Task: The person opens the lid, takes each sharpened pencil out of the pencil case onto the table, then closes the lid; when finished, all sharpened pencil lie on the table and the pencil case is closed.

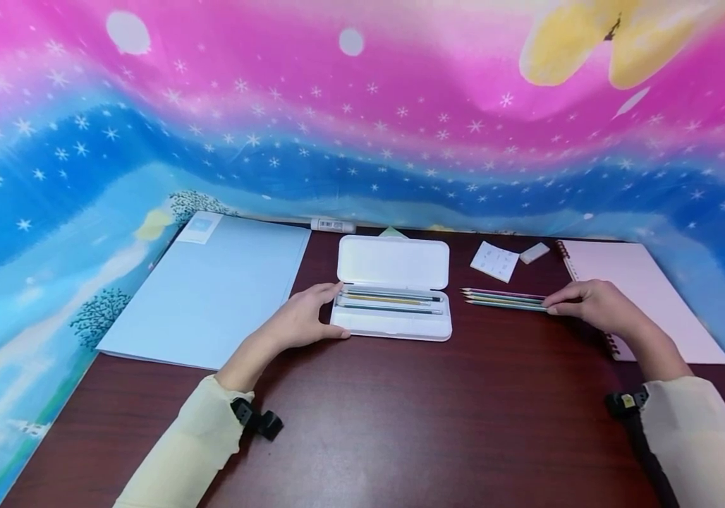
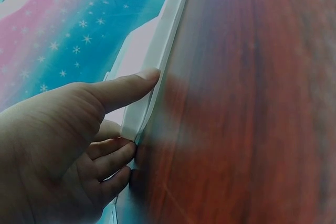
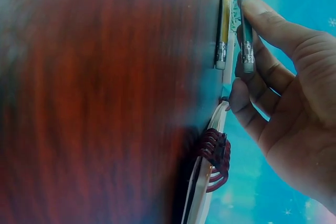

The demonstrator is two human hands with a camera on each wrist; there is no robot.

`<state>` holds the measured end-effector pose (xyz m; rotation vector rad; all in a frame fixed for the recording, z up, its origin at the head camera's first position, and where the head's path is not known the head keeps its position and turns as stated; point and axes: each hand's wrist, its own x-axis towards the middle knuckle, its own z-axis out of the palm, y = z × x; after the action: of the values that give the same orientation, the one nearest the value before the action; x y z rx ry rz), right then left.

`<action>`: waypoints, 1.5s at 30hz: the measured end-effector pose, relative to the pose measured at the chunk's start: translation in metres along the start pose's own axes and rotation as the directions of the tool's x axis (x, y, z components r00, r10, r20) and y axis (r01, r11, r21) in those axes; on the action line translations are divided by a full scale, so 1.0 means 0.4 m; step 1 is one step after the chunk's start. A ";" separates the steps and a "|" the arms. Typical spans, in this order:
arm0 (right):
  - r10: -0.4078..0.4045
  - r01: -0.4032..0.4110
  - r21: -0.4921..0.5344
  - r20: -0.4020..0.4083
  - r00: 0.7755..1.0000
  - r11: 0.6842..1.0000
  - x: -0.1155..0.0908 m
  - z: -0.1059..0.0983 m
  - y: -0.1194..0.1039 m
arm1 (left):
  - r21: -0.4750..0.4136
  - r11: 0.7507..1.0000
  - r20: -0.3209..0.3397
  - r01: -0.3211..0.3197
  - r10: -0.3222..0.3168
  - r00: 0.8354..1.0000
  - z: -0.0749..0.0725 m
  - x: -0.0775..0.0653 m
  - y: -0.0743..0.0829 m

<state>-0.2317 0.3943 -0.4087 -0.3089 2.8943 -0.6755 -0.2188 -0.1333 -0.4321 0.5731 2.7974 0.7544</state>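
An open white pencil case [image 1: 394, 262] stands in the middle of the table with several pencils [image 1: 388, 302] in its tray. My left hand [image 1: 304, 315] grips the case's left end. Its thumb [image 2: 128, 87] lies along the front wall, while the other fingers touch the end. To the right of the case are several coloured pencils [image 1: 496, 295], side by side with their tips pointing left. At their eraser ends, my right hand [image 1: 597, 305] pinches a teal pencil [image 3: 247, 40] between thumb and fingers. A yellow pencil [image 3: 224, 24] lies beside it, outside the grip.
A light blue folder [image 1: 216, 289] lies left of the case. On the right, under my right forearm, is a pink spiral notebook [image 1: 629, 264]. Behind are a white glue stick [image 1: 333, 226], a small white paper [image 1: 494, 261] and an eraser [image 1: 534, 252]. A patterned cloth surrounds the table.
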 end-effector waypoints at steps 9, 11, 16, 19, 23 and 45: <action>0.018 -0.018 0.019 0.014 1.000 1.000 0.006 0.002 0.013 | -0.002 1.000 0.001 0.002 -0.002 1.000 0.003 -0.003 -0.001; 0.019 -0.019 0.018 0.013 1.000 1.000 0.009 0.003 0.014 | -0.003 1.000 0.003 0.005 -0.005 1.000 0.001 -0.003 -0.001; -0.023 0.023 -0.029 0.008 1.000 0.999 0.023 0.008 0.015 | 0.010 1.000 0.002 0.002 -0.002 1.000 0.000 -0.002 0.001; -0.046 0.046 -0.064 0.006 0.999 0.997 0.030 0.011 0.010 | 0.013 1.000 0.002 -0.002 0.002 1.000 0.000 -0.001 0.002; -0.045 0.044 -0.074 -0.014 0.999 0.996 0.036 0.013 -0.012 | 0.011 1.000 -0.001 -0.002 0.002 1.000 -0.002 -0.001 0.003; -0.354 0.355 0.004 0.057 0.933 0.935 0.133 0.130 -0.381 | 0.005 1.000 -0.003 0.003 -0.003 1.000 -0.002 -0.001 0.007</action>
<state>-0.2481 0.2265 -0.3916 -0.8528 2.8099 -0.6936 -0.2176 -0.1314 -0.4300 0.5683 2.8030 0.7483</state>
